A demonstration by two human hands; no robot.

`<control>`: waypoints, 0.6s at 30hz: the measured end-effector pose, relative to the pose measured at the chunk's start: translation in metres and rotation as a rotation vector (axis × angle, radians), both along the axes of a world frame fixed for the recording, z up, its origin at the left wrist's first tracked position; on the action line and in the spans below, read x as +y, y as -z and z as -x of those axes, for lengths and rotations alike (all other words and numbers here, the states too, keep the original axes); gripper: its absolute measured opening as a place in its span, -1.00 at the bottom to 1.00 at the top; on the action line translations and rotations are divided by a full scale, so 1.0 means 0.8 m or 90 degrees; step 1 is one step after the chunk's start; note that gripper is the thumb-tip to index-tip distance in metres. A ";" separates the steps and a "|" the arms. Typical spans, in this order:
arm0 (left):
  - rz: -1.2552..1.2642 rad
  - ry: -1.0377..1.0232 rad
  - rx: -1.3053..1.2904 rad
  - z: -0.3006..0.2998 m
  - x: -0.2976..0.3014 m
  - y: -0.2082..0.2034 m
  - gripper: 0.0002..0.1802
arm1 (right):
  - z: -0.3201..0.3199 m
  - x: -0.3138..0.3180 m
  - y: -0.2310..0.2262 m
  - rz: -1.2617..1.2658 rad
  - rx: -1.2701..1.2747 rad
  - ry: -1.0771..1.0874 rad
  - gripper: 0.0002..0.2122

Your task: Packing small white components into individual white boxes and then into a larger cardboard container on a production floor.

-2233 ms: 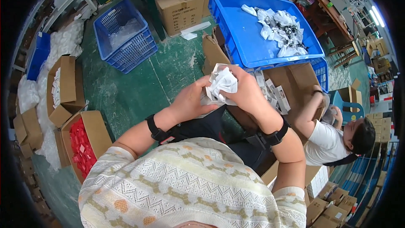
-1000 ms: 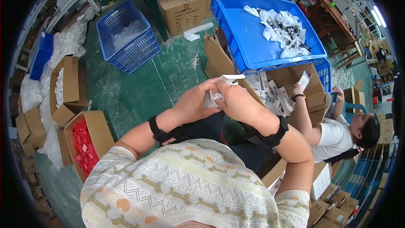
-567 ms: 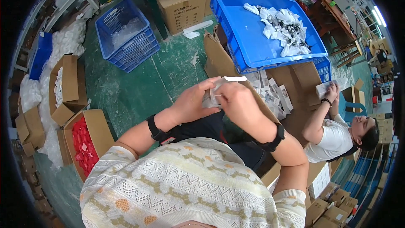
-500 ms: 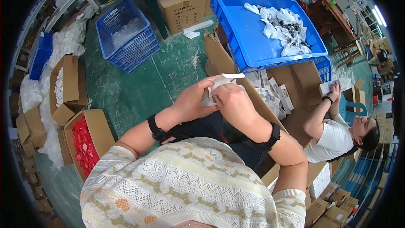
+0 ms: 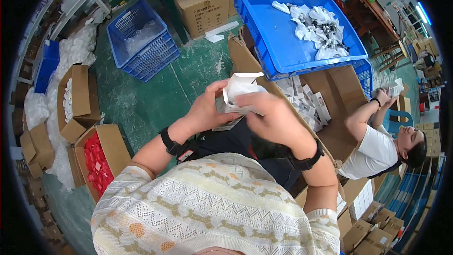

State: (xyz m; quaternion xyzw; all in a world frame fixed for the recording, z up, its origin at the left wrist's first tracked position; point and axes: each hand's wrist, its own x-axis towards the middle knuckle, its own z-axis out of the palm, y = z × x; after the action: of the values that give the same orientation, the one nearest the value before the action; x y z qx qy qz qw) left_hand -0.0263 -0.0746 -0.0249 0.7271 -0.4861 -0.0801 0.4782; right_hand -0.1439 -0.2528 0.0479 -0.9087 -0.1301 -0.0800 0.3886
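Note:
In front of my body, my left hand (image 5: 204,107) grips a small white cardboard box (image 5: 230,109) with its fingers and thumb around the sides. The box's end flap (image 5: 243,76) stands up, and a white, soft-looking wrapped item (image 5: 240,88) shows in the opening. My right hand (image 5: 273,117) is at the right side of the box, its fingers over the near edge of the opening. Motion smears those fingers, so their grip is unclear. Below the box, part of another printed surface shows above my lap.
A large carton (image 5: 340,108) holding several small white boxes (image 5: 311,106) stands at my right. Across it rests a blue tray (image 5: 264,33) with white-wrapped pieces (image 5: 321,30). A blue crate (image 5: 151,56) and a carton of red packets (image 5: 98,163) are left. A co-worker (image 5: 373,146) sits at right.
The white box has tilted, so its opening and raised flap show more. My right hand has drawn back to the right and downward. The co-worker's hands have moved slightly right.

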 end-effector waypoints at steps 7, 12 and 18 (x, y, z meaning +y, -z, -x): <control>0.154 0.039 0.090 -0.007 0.004 0.017 -0.08 | 0.002 -0.050 0.055 -0.615 0.105 0.195 -0.59; 0.122 0.074 0.082 -0.006 0.005 0.014 -0.14 | -0.019 -0.007 0.085 -0.703 0.119 0.100 -0.49; 0.016 0.081 0.042 -0.004 0.003 -0.001 -0.28 | -0.030 0.017 0.044 -0.254 0.188 0.358 -0.41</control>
State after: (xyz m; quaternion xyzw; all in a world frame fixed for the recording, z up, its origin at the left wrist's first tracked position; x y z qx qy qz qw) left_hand -0.0228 -0.0725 -0.0241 0.6860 -0.5161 -0.1278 0.4967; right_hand -0.1201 -0.2389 0.0124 -0.8170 0.2000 -0.0755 0.5355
